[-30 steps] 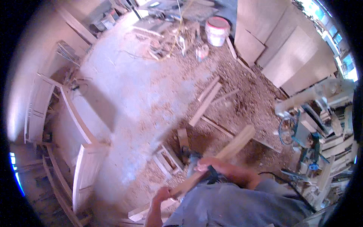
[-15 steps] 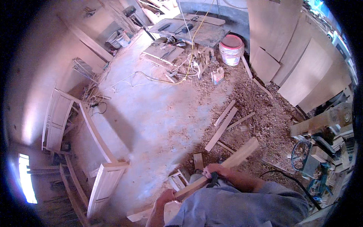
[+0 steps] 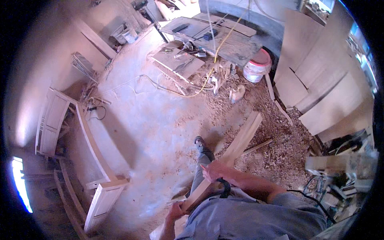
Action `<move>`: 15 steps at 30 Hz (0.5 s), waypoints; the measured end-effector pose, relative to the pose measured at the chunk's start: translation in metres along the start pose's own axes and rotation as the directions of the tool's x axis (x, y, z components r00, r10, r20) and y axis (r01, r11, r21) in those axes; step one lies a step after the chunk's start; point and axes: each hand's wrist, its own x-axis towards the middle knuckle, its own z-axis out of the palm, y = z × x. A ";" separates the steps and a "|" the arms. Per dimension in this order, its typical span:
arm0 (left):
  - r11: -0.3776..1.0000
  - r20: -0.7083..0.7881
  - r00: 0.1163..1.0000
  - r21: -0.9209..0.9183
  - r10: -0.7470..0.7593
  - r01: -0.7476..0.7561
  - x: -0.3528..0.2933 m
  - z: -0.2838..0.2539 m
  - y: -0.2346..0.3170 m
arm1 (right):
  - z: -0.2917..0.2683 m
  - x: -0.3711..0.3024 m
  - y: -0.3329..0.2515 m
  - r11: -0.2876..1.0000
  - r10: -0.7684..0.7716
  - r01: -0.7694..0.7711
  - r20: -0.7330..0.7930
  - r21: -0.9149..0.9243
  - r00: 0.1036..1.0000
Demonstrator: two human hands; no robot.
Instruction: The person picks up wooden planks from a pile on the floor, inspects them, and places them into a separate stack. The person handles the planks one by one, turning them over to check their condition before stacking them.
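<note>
A long pale wooden board (image 3: pixel 240 148) slants across the front of my body, from low left up toward the far right. My left hand (image 3: pixel 176 210) is wrapped round its near end, by my waist. Farther along, my right hand (image 3: pixel 216 171) holds the board from above; part of its grip is hidden, and a finger shows at its left side. The far end of the board hangs over wood shavings (image 3: pixel 280 148) and hides part of the strips lying there. A thin wooden strip (image 3: pixel 256 147) shows beside it. My foot (image 3: pixel 199 140) is on the floor ahead.
At left stand a panelled wooden frame (image 3: pixel 106 198) and a long curved rail (image 3: pixel 92 140). Ahead are a low worktable (image 3: pixel 228 38), a red-lidded bucket (image 3: pixel 258 66), a jug (image 3: pixel 237 94) and a yellow cord (image 3: pixel 208 76). Sheets of board (image 3: pixel 332 104) lean at right, near machinery (image 3: pixel 336 192).
The board's far end has swung up and left, over the floor strips. My right hand has moved slightly left and up with it. A foot has come into view ahead, and the view has shifted.
</note>
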 end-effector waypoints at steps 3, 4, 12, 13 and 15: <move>0.998 -0.008 1.000 0.060 -0.021 0.022 0.068 -0.056 0.012 | -0.102 0.035 0.005 0.968 -0.065 0.077 0.059 -0.239 0.996; 0.999 0.009 1.000 0.040 -0.010 0.010 0.091 -0.078 0.027 | -0.138 0.046 0.008 0.963 -0.042 0.062 0.081 -0.264 0.996; 0.990 -0.011 0.990 0.013 0.142 -0.142 0.219 -0.225 0.113 | -0.284 0.117 0.086 0.951 0.118 -0.153 -0.144 -0.268 0.983; 0.992 -0.037 0.991 0.017 0.125 -0.124 0.228 -0.243 0.143 | -0.296 0.122 0.094 0.949 0.148 -0.197 -0.203 -0.245 0.968; 0.995 -0.043 0.995 0.033 0.092 -0.090 0.249 -0.267 0.174 | -0.310 0.132 0.115 0.973 0.120 -0.183 -0.362 -0.145 0.924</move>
